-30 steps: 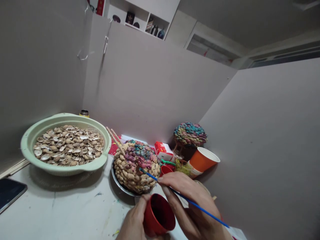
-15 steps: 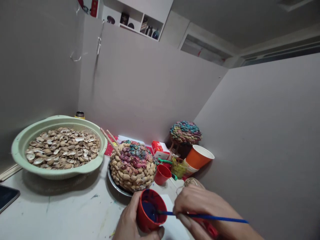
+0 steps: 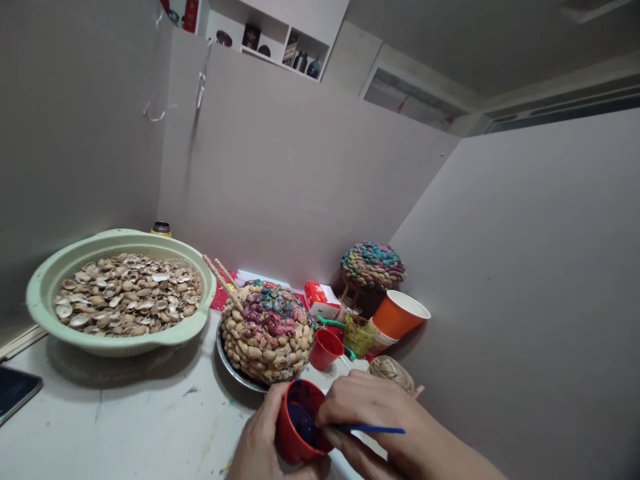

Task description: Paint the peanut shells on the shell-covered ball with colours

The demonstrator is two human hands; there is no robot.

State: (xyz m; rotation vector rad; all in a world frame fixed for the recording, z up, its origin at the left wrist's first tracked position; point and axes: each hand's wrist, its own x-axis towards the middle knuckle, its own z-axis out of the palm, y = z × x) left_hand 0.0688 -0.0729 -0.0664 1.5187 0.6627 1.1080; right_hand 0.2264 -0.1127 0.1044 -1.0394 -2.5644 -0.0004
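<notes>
My left hand (image 3: pixel 263 433) is wrapped round a red cup (image 3: pixel 285 437), tilted toward me, with dark blue paint (image 3: pixel 301 423) inside. A blue-handled paintbrush (image 3: pixel 375 429) is pinched in my right hand (image 3: pixel 370 413), at the cup's right rim. The brush's tip is hidden by my fingers and the cup. Just beyond the cup, a dome covered in peanut shells (image 3: pixel 267 340) sits in a metal bowl (image 3: pixel 235 375). Its top is painted pink, purple and teal, its lower rows are bare, and two twine-wrapped sticks (image 3: pixel 220 277) poke up from it.
At left stands a green colander (image 3: pixel 37 293) of peanut shells, with a phone (image 3: pixel 17 393) before it. Behind my right hand are another red cup (image 3: pixel 326 350), an orange paper cup (image 3: pixel 400 315), a twine ball (image 3: pixel 393 373) and a second painted shell piece (image 3: pixel 373 265). Grey panels surround the table.
My right hand has moved left, closer to the red cup, and the brush reaches further into it. The twine ball now shows more fully. My left hand still holds the cup.
</notes>
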